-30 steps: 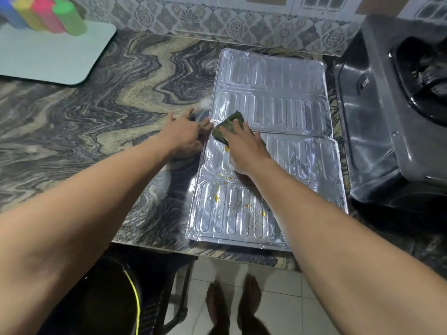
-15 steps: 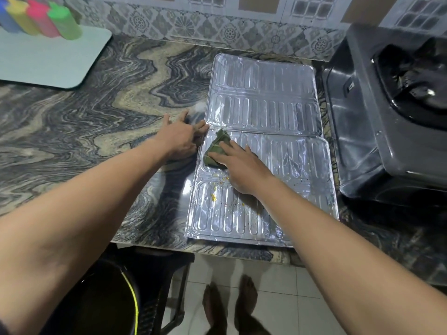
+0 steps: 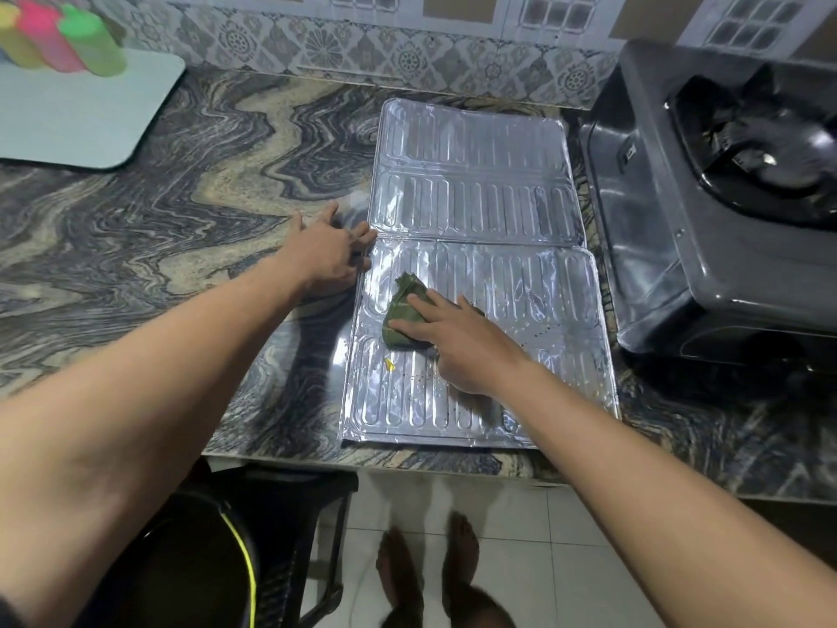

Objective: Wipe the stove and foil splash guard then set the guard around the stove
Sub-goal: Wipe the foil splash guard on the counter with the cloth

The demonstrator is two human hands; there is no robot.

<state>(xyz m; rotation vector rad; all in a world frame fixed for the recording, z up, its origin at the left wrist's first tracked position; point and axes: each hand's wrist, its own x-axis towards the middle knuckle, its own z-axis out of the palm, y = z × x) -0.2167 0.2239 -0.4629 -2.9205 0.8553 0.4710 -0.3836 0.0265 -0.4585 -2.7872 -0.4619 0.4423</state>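
Observation:
The foil splash guard [image 3: 475, 188] lies flat and unfolded on the marble counter, two ribbed panels end to end. My right hand [image 3: 457, 342] presses a crumpled green cloth [image 3: 401, 317] onto the near panel, fingers spread over it. Yellow and dark specks dot the foil just below the cloth. My left hand [image 3: 326, 256] rests flat on the counter at the guard's left edge, fingertips touching the seam between the panels. The grey single-burner stove [image 3: 706, 228] stands to the right of the guard, a narrow gap away.
A pale mat [image 3: 81, 115] with coloured bottles [image 3: 63, 38] sits at the back left. The tiled wall runs along the back. The counter's front edge [image 3: 407, 464] is just below the guard; a dark stool and bare feet show on the floor beneath.
My right hand has dragged the green cloth toward me, from the seam between the panels down onto the near panel. The left hand has stayed at the guard's left edge.

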